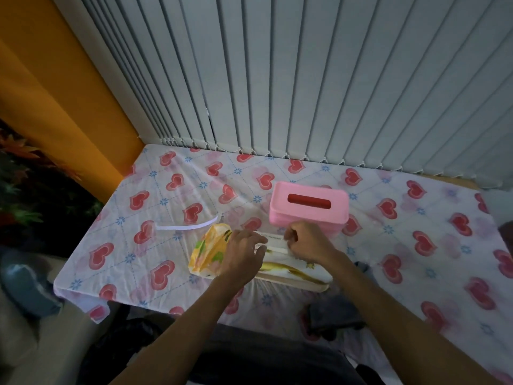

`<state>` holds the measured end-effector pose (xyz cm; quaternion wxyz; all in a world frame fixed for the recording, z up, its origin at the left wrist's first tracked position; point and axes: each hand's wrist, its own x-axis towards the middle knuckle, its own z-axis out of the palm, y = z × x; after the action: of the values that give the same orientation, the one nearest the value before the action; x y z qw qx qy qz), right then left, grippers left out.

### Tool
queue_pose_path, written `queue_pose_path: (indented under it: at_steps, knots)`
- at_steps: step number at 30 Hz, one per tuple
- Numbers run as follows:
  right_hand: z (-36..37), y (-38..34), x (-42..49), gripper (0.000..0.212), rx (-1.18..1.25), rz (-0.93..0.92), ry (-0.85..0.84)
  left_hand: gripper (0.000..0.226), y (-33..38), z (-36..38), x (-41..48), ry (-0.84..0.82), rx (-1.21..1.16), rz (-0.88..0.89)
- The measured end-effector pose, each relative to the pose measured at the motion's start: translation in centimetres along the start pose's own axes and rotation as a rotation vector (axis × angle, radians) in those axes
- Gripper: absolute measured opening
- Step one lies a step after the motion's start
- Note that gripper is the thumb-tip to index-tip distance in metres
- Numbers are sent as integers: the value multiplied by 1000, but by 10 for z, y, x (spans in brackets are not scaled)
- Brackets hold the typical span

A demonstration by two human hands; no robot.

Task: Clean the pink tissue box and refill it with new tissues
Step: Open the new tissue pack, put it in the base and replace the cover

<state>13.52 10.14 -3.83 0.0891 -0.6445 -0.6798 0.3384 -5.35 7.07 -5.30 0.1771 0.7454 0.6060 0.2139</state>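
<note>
Presently I am observing the left hand [244, 254] gripping the tissue pack [208, 254] with curled fingers, and the right hand [308, 243] pinching the pack's white top edge. The pink tissue box [308, 207] is standing slot upward at 12 o'clock, just beyond the right hand. A white strip [188, 226] is lying at 10 o'clock of the pack on the heart-print tablecloth [416, 218].

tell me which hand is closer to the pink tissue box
Right. The right hand is just in front of the pink tissue box, by its near edge; the left hand is further left, on the tissue pack.

Dim, bluish cast, soft focus, edges bowed (wide lens)
</note>
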Motion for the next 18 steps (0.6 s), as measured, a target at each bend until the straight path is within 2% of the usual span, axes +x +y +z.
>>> queue_pose_path:
  at_steps: [4, 7, 13, 18]
  knots:
    - [-4, 16, -14, 16, -8, 45, -11, 28, 21, 10, 7, -201, 0, 34]
    - [-2, 22, -22, 17, -61, 54, -2, 32, 31, 16, 8, -291, 23, 42]
    - [3, 27, -28, 6, -74, 70, 1, 29, 40, 13, 12, -353, 67, 21]
    - [1, 23, -30, 19, -90, 49, -2, 30, 43, 11, 13, -353, 87, 29]
